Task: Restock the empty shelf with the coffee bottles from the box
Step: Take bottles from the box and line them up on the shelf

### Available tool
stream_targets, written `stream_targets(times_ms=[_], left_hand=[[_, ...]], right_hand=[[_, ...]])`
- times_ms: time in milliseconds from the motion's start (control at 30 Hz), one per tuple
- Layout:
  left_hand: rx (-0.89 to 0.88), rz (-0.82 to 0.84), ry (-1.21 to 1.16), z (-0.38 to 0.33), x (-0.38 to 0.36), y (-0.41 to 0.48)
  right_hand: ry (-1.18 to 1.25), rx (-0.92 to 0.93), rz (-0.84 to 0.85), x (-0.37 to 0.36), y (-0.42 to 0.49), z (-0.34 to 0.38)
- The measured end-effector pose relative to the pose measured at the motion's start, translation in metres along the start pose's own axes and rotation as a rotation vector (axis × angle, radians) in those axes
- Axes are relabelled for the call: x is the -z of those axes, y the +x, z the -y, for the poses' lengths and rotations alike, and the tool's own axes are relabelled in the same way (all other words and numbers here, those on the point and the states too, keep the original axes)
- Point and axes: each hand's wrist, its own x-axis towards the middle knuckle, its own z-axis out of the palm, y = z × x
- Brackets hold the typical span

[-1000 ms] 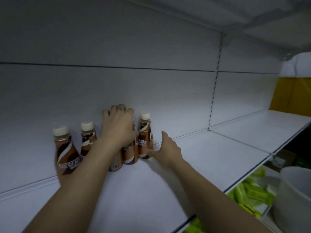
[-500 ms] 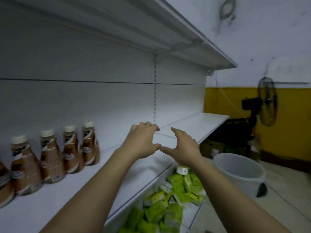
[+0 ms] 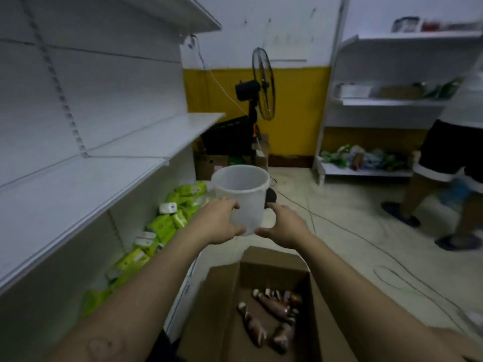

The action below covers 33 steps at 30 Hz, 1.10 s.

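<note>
Left hand (image 3: 219,222): released, empty | right hand (image 3: 285,226): released, empty | coffee bottles (image 3: 271,307): lying on box (image 3: 271,270) bottom, toward right wall

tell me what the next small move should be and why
Probably lower both hands into the box and grip bottles: the left hand and right hand hover empty, several bottles lie on the box floor, and the shelf has bare room.
</note>
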Motion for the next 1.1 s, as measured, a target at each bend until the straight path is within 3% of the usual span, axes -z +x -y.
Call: stream_targets(times_ms=[167, 367, 700, 900, 1000, 1100], left_hand=[[0.025, 0.208, -0.103, -0.005, -0.077, 0.031], [0.098, 0.468, -0.101, 0.005, -0.182, 0.049], [0.424, 0.840, -0.412, 0.043, -0.355, 0.073], [0.851, 0.850, -0.547, 0.060, -0.457, 0.074], [1.072, 0.767, -0.625, 0.075, -0.525, 0.073], [1.185, 0.657, -0.672, 0.069, -0.532, 0.078]], right_hand=[[-0.021, -0.238, 0.168, -0.044, 0.000, -0.069], [0.059, -0.396, 0.384, -0.110, 0.002, -0.126], [0.171, -0.671, 0.653, -0.231, 0.015, -0.200], [0.315, -0.872, 0.666, -0.315, 0.022, -0.244], [0.414, -1.048, 0.553, -0.351, 0.027, -0.265], [0.455, -1.148, 0.376, -0.380, 0.028, -0.279]])
